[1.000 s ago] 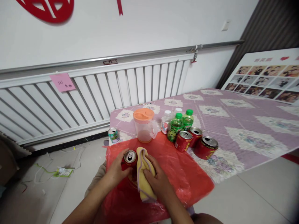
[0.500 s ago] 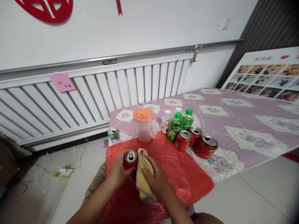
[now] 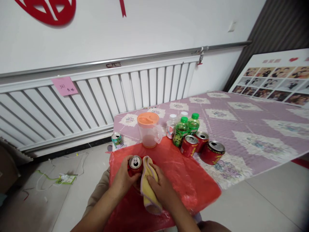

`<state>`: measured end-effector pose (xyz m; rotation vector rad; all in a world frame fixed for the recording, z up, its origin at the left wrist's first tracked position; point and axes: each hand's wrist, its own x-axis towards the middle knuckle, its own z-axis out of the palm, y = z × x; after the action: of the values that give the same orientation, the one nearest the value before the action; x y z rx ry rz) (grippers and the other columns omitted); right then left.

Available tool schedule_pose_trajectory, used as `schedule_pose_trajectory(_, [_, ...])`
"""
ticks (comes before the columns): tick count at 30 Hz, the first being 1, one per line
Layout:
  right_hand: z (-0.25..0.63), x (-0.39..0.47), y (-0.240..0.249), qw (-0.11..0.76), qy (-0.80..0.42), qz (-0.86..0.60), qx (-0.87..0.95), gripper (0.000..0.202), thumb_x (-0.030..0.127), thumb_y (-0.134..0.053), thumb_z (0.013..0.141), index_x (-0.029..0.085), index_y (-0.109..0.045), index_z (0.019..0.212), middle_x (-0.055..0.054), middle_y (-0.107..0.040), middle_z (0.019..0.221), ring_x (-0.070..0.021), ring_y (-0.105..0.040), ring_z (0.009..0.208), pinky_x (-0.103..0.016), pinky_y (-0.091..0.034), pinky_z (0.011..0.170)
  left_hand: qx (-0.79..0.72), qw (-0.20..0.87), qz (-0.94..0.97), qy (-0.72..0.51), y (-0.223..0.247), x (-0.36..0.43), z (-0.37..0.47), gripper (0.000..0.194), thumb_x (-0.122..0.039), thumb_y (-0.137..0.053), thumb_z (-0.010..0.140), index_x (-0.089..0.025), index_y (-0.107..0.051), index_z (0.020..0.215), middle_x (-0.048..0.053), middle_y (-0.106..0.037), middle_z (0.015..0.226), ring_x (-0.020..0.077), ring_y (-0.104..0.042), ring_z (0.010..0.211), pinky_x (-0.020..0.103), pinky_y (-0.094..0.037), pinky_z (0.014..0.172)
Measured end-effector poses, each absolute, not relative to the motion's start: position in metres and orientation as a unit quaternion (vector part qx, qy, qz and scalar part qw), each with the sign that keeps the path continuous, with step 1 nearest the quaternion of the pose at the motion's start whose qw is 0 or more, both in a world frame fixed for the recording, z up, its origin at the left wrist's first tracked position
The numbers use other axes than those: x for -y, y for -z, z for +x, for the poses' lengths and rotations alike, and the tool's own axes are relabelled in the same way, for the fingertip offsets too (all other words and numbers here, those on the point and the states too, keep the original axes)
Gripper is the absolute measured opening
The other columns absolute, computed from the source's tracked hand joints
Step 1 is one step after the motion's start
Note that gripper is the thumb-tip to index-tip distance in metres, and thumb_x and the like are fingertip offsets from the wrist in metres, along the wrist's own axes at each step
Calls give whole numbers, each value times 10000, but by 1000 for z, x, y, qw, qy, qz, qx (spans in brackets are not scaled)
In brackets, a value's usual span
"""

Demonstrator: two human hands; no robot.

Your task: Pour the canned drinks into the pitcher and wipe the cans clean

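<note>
My left hand (image 3: 124, 175) is closed around a red drink can (image 3: 135, 164), its opened top facing up. In my right hand (image 3: 160, 183) is a folded yellow cloth (image 3: 148, 190) with a purple edge, gripped beside the can. Whether the cloth touches the can's side is hard to make out. Both hands are above a red plastic sheet (image 3: 190, 183) spread over the near corner of the table. Part of the can's lower body is hidden by my fingers and the cloth.
Beyond the sheet stands a clear jug (image 3: 148, 135) with an orange lid. Several bottles (image 3: 181, 130) and more red cans (image 3: 212, 153) stand to its right. A small green can (image 3: 117, 140) is at the left table edge. A white radiator (image 3: 145, 85) runs behind.
The cloth in my right hand has shifted slightly downward beside the can. My left hand keeps its hold on the can, almost unmoved.
</note>
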<state>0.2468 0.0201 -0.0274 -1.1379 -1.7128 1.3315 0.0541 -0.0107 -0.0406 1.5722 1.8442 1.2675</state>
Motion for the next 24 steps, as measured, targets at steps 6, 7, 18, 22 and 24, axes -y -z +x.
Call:
schedule_pose_trajectory(6, [248, -20, 27, 336, -515, -431, 660, 521, 308, -571, 806, 162, -551, 1306, -136, -603, 1317, -271, -580, 1188, -427, -441, 1024, -626, 296, 584, -424, 25, 12, 42, 888, -156, -665, 682, -218, -266, 1472, 134, -426, 1497, 297, -433, 1373, 506, -361, 1142])
schedule_pose_trajectory(7, [248, -20, 27, 335, -514, -432, 660, 523, 303, -570, 806, 160, -549, 1308, -136, -600, 1320, -271, -576, 1193, -427, -439, 1027, -618, 313, 588, -418, 22, 12, 40, 885, -148, -641, 695, -229, -250, 1484, 124, -418, 1508, 285, -430, 1377, 497, -355, 1149])
schedule_pose_trajectory(18, [247, -21, 29, 355, -510, -429, 656, 511, 276, -584, 799, 202, -538, 1303, -105, -598, 1327, -252, -571, 1212, -411, -435, 1052, -624, 298, 574, -438, 29, 9, 40, 702, -157, -696, 666, -227, -469, 1327, 92, -564, 1362, 276, -546, 1259, 483, -456, 1060])
schedule_pose_trajectory(22, [250, -17, 22, 393, -505, -397, 658, 524, 267, -578, 796, 215, -529, 1315, -98, -548, 1395, -246, -525, 1275, -401, -412, 1081, -641, 262, 569, -444, 29, 8, 43, 633, -173, -739, 649, -220, -523, 1243, 94, -606, 1280, 295, -580, 1193, 495, -489, 997])
schedule_pose_trajectory(24, [251, -15, 19, 404, -503, -385, 660, 525, 269, -565, 810, 223, -516, 1331, -90, -524, 1422, -239, -503, 1298, -395, -399, 1093, -647, 252, 566, -444, 30, 8, 44, 619, -172, -747, 649, -221, -528, 1226, 93, -611, 1259, 298, -584, 1179, 491, -489, 988])
